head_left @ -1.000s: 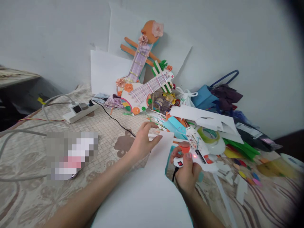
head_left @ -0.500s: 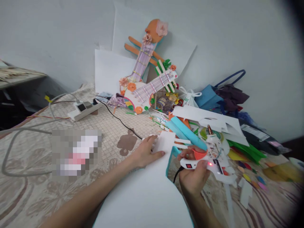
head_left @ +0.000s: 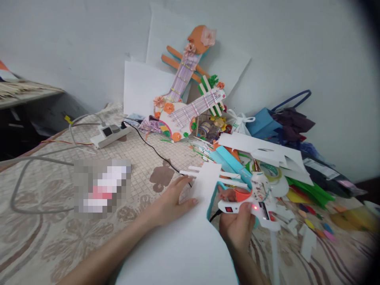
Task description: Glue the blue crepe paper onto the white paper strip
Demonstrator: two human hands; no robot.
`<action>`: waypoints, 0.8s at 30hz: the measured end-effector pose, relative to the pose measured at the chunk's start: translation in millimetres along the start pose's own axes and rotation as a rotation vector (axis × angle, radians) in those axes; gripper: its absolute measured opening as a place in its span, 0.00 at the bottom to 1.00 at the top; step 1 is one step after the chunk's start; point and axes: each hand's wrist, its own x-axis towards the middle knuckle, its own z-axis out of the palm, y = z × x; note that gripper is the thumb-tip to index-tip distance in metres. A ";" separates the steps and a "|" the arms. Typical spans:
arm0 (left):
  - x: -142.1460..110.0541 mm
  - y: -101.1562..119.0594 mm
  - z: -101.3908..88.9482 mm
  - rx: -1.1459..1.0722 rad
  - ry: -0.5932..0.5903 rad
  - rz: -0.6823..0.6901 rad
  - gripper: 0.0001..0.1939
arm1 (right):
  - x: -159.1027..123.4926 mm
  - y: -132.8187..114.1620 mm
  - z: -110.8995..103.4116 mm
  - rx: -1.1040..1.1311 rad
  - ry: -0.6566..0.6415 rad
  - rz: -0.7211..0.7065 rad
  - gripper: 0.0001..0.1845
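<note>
A white guitar-shaped cutout (head_left: pixel 181 245) with blue-green edges lies in front of me, its narrow neck pointing away. Thin white sticks (head_left: pixel 233 178) jut out on both sides of the neck's end. My left hand (head_left: pixel 170 202) rests at the neck's left edge, thumb stretched over the white surface and fingers apart from it. In my right hand (head_left: pixel 237 221) is a white hot glue gun (head_left: pixel 261 206) with an orange trigger and a lit red light. Its copper nozzle points up and away, right of the neck, and a glue stick (head_left: pixel 275 253) protrudes from its back end.
Two decorated paper guitars (head_left: pixel 181 118) lean near the wall. A power strip (head_left: pixel 109 136) with cables stands at left, near a pixelated patch. Blue-green strips (head_left: pixel 231 160), white board offcuts (head_left: pixel 264 148), green tape (head_left: pixel 271 170) and coloured paper pieces (head_left: pixel 310 223) lie at right.
My left hand has slid back slightly along the neck, uncovering the sticks on its left side. The glue gun has shifted a little left with my right hand. The view has turned slightly.
</note>
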 end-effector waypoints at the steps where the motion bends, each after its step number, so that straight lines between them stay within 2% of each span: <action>1: -5.9 1.8 0.4 -0.015 -0.018 -0.002 0.29 | 0.1 0.9 -2.1 0.017 0.015 0.010 0.15; 4: -20.6 1.9 6.1 -0.093 -0.032 -0.015 0.27 | -1.0 4.1 -8.2 0.053 0.039 0.031 0.14; 9: -29.0 -7.4 15.6 -0.232 0.013 -0.104 0.24 | -2.5 4.8 -7.1 0.167 -0.028 0.095 0.14; 13: -30.9 -11.4 18.4 -0.362 0.134 -0.104 0.23 | 1.0 4.2 4.5 0.273 -0.126 0.090 0.14; 17: -36.8 -9.8 15.7 -0.280 0.288 -0.038 0.27 | 5.0 4.8 21.0 0.292 -0.225 0.046 0.15; 20: -37.6 -1.5 8.7 -0.314 0.310 0.004 0.28 | 7.5 0.7 35.6 0.330 -0.261 0.071 0.14; 24: -32.0 18.5 3.7 -0.553 0.293 -0.202 0.33 | 11.0 -7.3 51.9 0.339 -0.351 0.081 0.15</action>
